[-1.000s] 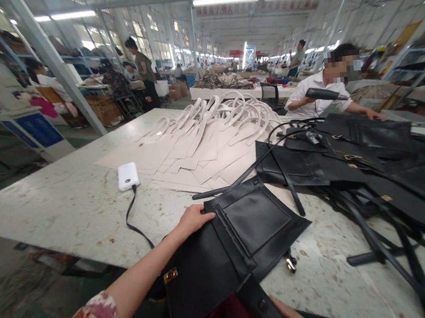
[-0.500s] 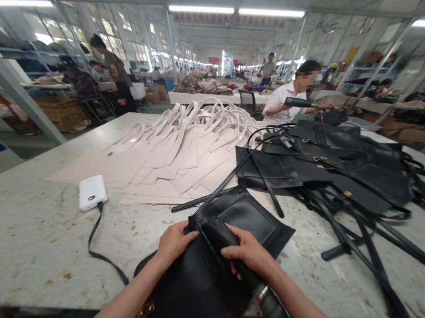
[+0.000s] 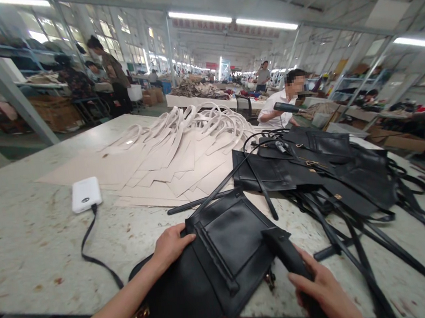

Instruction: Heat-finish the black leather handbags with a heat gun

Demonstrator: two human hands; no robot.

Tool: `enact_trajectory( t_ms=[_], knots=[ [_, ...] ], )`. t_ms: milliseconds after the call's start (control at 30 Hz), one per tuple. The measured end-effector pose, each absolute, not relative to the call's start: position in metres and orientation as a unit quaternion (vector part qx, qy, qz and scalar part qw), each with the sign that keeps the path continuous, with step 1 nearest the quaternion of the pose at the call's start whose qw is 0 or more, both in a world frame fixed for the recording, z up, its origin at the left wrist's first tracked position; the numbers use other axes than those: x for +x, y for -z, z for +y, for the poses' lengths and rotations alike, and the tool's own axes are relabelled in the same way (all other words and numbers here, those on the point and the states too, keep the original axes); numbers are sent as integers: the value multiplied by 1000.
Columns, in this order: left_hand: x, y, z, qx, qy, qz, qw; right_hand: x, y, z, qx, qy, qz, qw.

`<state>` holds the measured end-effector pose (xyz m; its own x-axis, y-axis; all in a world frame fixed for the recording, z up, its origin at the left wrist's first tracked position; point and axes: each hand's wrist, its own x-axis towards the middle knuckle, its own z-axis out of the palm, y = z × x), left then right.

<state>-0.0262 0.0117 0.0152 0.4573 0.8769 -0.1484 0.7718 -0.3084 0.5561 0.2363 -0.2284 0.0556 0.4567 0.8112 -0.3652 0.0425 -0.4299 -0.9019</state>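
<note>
Black bag piece point(image 3: 239, 232), across the table's point(image 3: 47, 247) near edge, in front of the pale stack point(image 3: 178, 170). Left hand point(image 3: 172, 245): fingers gripping its left edge, thumb on top. Right hand point(image 3: 322, 284): fingers wrapped round a long black object point(image 3: 288, 255), front-right of stack. White device point(image 3: 87, 193): front-left of stack.

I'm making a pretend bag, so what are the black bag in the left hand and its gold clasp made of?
Black bag: probably leather or imitation, smooth, with soft sheen and creases. Gold clasp: likely metal, polished, with bright glints.
</note>
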Motion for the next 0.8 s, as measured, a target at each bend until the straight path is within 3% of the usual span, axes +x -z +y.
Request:
enact_trajectory(
  t_ms=[233,467,700,800],
  knots=[
    [-29,-10,14,801,-122,499,306,305,-54,-240,-695,-536,-235,418],
    [-29,-15,14,795,-136,493,327,310,-60,-213,-687,-549,-259,400],
    [-22,-36,6,764,-179,490,380,288,-41,-183,-707,-473,-303,429],
    [-21,-72,14,791,-215,458,345,273,-38,-179,-723,-410,-321,454]
  ],
)
